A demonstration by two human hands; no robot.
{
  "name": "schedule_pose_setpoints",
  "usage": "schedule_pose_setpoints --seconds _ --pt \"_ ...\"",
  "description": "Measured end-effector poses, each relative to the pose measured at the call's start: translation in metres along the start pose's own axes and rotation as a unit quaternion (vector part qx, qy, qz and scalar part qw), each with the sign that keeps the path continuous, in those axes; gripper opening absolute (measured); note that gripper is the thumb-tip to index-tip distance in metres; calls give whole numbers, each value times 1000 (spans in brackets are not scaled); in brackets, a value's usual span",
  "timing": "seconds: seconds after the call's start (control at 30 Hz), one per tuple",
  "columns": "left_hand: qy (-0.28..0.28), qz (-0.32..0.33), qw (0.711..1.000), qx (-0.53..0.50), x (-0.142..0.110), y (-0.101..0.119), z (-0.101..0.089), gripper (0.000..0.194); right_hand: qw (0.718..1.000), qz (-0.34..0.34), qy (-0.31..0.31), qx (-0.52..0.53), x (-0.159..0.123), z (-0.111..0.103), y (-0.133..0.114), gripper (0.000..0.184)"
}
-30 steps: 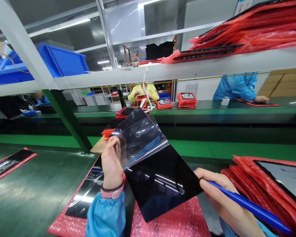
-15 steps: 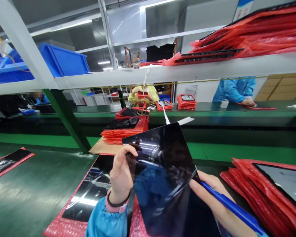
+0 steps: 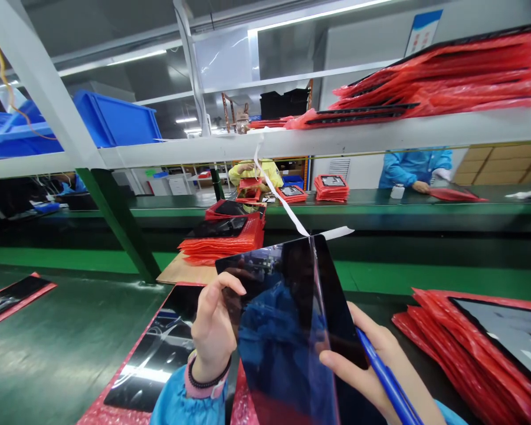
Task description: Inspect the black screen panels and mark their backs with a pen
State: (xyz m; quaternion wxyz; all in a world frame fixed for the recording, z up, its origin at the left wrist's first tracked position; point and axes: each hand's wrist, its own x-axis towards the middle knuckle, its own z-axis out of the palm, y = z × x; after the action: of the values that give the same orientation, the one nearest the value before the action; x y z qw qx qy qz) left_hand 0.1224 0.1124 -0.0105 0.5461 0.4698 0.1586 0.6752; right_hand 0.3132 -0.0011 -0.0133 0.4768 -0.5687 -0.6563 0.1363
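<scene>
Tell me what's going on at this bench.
Two bare hands hold a glossy black panel over the bench: the left hand at its left edge, the right hand at its right, with the thumb on its face. The right hand also has a blue pen. Creased clear film shows on the panel. A second black panel lies on red bubble wrap to the left, and a red-wrapped stack sits to the right.
</scene>
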Motion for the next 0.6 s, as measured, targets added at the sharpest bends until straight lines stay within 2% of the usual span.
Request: schedule_pose_setpoints --seconds 0.07,0.17,0.27,0.33,0.4,0.47,0.6 --pt "4 -1 1000 7 0 -1 0 35 1000 -8 19 -15 -3 3 1 61" --pt "-2 6 1000 16 -1 -1 0 35 995 -43 83 -22 -7 9 4 84" --pt "-23 19 999 19 0 -1 1 35 980 -142 126 -52 -9 13 6 94" --pt "-38 23 999 20 -1 -1 2 35 965 -212 119 -96 -9 11 4 96" --pt "-44 29 998 26 -2 -1 2 35 958 -238 100 -126 -10 6 -2 93" --pt "-50 37 998 30 -5 0 1 34 963 -223 89 -125 -11 1 -10 84" --pt "-73 58 995 38 -9 0 -1 30 970 -200 119 -76 -16 -2 -19 63"
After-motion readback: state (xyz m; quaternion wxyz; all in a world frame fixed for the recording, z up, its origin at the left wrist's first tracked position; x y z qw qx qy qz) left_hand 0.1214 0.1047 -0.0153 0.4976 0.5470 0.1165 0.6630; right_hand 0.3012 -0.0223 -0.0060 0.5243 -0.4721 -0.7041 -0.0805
